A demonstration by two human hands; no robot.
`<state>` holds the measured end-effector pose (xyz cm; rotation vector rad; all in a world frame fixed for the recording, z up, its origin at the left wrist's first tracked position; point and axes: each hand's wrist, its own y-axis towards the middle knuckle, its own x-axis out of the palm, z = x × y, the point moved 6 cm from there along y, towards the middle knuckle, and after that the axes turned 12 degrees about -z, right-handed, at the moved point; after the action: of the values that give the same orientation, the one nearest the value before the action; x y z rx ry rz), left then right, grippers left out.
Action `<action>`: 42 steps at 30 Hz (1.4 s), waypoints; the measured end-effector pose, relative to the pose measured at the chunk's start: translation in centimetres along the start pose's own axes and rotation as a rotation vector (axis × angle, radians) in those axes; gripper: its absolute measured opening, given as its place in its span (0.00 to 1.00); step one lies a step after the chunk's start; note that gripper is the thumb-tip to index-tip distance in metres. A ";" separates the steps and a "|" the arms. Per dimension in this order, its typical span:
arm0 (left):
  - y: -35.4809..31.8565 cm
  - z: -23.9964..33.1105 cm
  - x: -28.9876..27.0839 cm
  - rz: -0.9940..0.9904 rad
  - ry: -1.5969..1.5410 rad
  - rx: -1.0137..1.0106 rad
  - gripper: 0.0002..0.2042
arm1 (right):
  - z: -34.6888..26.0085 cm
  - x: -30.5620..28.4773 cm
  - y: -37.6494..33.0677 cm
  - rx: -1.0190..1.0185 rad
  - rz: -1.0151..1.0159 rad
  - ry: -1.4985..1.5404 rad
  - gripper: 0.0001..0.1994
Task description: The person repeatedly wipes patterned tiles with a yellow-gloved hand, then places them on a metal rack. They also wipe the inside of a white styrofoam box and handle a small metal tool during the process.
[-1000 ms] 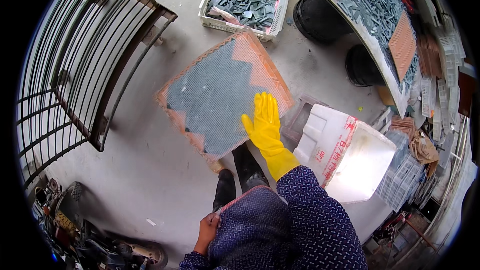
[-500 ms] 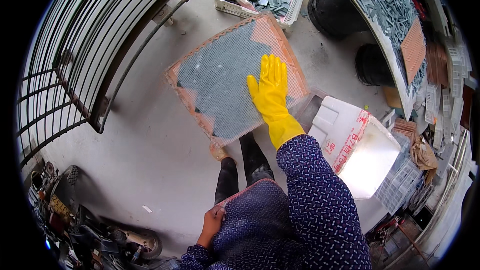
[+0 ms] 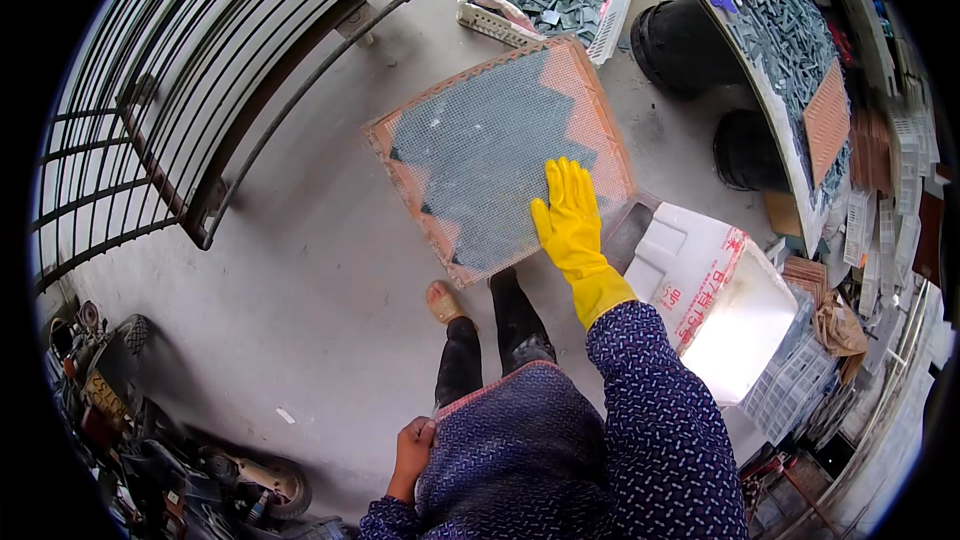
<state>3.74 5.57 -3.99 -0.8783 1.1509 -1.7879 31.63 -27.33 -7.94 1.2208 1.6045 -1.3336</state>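
Note:
A squarish orange panel (image 3: 588, 105) lies in front of me, with grey-green strips set in a zigzag pattern under a white mesh (image 3: 480, 135). My right hand (image 3: 570, 215), in a yellow rubber glove, rests flat on the near right part of the mesh, fingers stretched out and holding nothing. Down by my left hip, my bare left hand (image 3: 412, 455) is closed on the red-trimmed edge of my dark blue patterned apron (image 3: 500, 420).
A white foam box (image 3: 690, 275) stands right of the panel. Beyond the panel is a white crate (image 3: 500, 32) of grey strips. Black buckets (image 3: 685, 45) stand beneath a board (image 3: 790, 155) heaped with strips. A metal rack (image 3: 215, 185) is at left, a motorbike (image 3: 250, 480) lower left.
My gloved right hand has slid across the mesh toward me, to the panel's near right part. The left hand keeps its hold on the apron edge. The view has shifted slightly.

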 end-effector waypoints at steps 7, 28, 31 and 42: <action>0.4 -4.1 0.7 -0.016 -0.094 0.004 0.12 | -7.1 1.7 0.3 0.064 0.142 -0.040 0.30; 0.3 -1.3 1.3 -0.006 -0.151 0.016 0.12 | -11.7 1.4 -0.9 -0.523 -0.173 0.045 0.24; 0.6 -1.9 1.2 0.008 -0.156 0.004 0.12 | -11.4 1.1 0.0 -0.458 -0.125 0.056 0.25; 2.9 -0.1 2.8 -0.010 -0.195 0.017 0.12 | -16.4 0.2 7.2 -0.637 0.069 0.154 0.23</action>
<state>3.24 2.41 -6.36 -1.0258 1.0067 -1.6765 39.23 -11.14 -6.83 0.9781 1.8749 -0.6082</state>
